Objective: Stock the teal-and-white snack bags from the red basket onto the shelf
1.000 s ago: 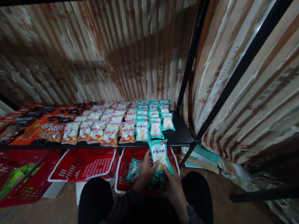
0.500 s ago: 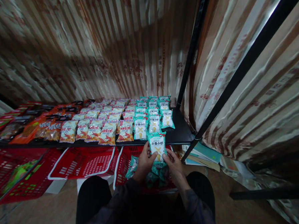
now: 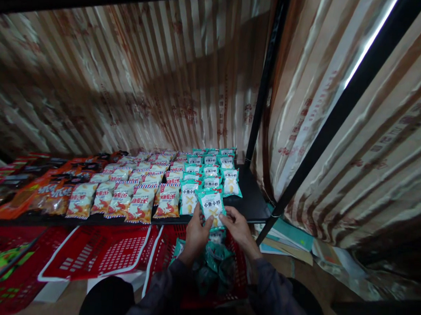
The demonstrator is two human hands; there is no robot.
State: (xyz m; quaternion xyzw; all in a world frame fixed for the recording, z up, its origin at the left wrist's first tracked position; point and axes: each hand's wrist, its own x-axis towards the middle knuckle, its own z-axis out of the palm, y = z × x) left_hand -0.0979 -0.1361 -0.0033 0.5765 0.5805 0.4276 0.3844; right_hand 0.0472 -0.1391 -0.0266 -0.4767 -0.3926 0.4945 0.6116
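Observation:
Between my two hands is a teal-and-white snack bag (image 3: 212,205), held upright at the front edge of the black shelf (image 3: 252,197). My left hand (image 3: 196,233) grips its lower left side, thumb on the front. On the opposite side, my right hand (image 3: 240,228) pinches the lower right edge. Rows of matching teal bags (image 3: 231,182) stand just behind it on the shelf. Below my hands, a red basket (image 3: 240,267) contains several more teal bags (image 3: 213,266).
Red-and-white snack bags (image 3: 141,203) and orange bags (image 3: 58,194) fill the shelf to the left. More red baskets (image 3: 95,255) sit beneath. A black post (image 3: 325,130) rises at right, with papers and folders (image 3: 291,234) on the floor. Printed curtains (image 3: 186,81) hang behind.
Both hands have moved the held bag forward and slightly left, onto the front of the teal rows. The head view has shifted, showing more of the basket below.

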